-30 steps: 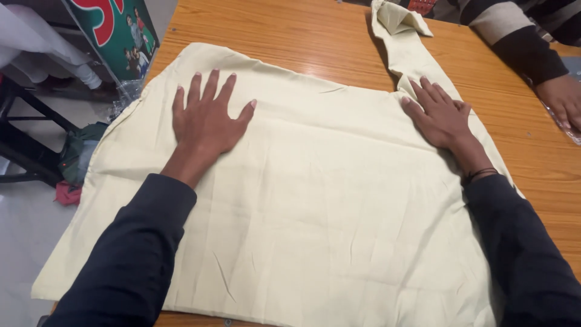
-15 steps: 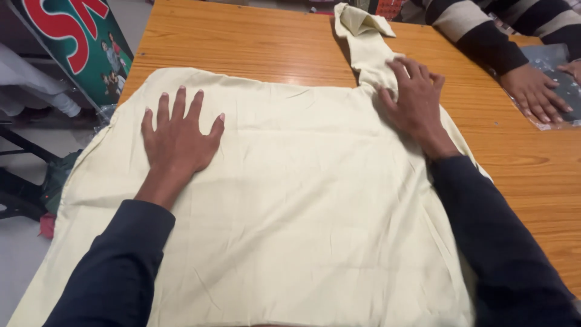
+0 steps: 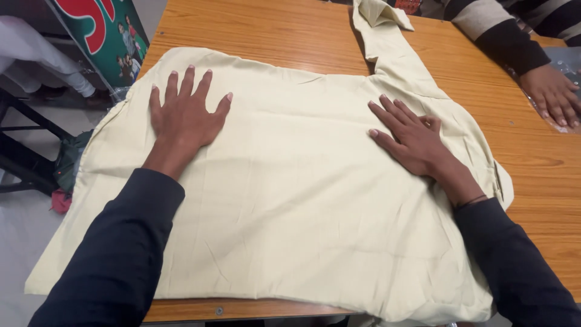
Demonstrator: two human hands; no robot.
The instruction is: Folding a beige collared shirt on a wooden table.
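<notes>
— Left hand (image 3: 184,115) first: how does it sit?

— Flat, palm down, fingers spread wide on the pale yellow shirt (image 3: 290,181), near its far left corner. It grips nothing; it only presses on the cloth.

— And the right hand (image 3: 411,139)?

— Also flat and open, fingers stretched out and pointing away and to the left, resting on the right part of the shirt, near where the sleeve (image 3: 393,48) leaves the body. It holds nothing either.

— Where does the shirt lie?

— Spread out over the wooden bench (image 3: 260,24), covering most of the near half. Its left edge hangs a little past the bench's left side, and the near right corner droops over the front edge. The sleeve runs away toward the far side, with its cuff end folded over on itself.

— Is the cloth smooth?

— Mostly. Faint creases show in the middle and toward the near edge.

— Anyone else there?

— Yes, at the far right, another person's hand (image 3: 554,94) lies on the bench, coming out of a striped sleeve (image 3: 496,24) with a dark cuff. It rests by a clear plastic wrapper (image 3: 572,69), well apart from the shirt.

— What is beside the bench?

— On the left, a green and red printed board (image 3: 115,36) leans, with dark bundles of cloth (image 3: 69,163) on the floor below.
</notes>
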